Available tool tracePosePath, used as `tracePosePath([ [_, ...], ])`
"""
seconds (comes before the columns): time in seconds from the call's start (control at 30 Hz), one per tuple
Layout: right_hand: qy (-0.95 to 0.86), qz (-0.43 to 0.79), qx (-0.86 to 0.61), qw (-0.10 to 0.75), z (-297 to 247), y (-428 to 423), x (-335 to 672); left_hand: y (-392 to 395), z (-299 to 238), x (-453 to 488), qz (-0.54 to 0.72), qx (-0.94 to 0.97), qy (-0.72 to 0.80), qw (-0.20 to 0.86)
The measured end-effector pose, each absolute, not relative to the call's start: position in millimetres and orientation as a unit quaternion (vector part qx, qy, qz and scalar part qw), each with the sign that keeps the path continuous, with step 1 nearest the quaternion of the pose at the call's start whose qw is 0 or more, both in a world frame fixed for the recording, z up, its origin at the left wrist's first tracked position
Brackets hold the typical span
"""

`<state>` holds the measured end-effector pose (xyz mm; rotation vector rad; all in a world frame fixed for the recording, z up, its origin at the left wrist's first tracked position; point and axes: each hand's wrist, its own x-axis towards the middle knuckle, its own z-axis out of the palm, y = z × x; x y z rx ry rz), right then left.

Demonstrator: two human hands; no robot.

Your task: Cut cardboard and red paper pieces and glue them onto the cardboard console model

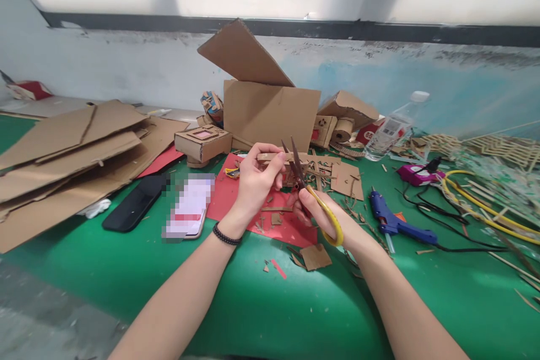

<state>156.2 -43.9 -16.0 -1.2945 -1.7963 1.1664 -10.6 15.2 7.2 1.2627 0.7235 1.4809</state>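
My left hand (258,177) pinches a narrow cardboard strip (270,157) between thumb and fingers, its free end pointing right. In my right hand (314,208) is a pair of scissors (331,219) with yellow handles and dark blades. The blades stand apart and point up and away, close to the strip's right end; I cannot tell whether they touch it. Beneath both hands lies a red sheet (301,229) strewn with cardboard scraps. A square cardboard piece (346,181) rests behind my right hand, and a torn one (316,257) lies nearer me.
Cardboard sheets (63,152) are stacked at left beside a black phone (134,205) and a lit phone (189,208). A cardboard box model (202,143) stands behind. To the right are a blue glue gun (396,222), its cable, a plastic bottle (390,132) and yellow tubing (451,191).
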Motion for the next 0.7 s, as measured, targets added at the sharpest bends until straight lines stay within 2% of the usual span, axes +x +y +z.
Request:
tracePosePath([
  [0.7,-0.684,0.423,-0.504,0.315,-15.0,-44.5,156.3,14.8,4.7,-9.3,0.615,0.529,0.284,0.510],
])
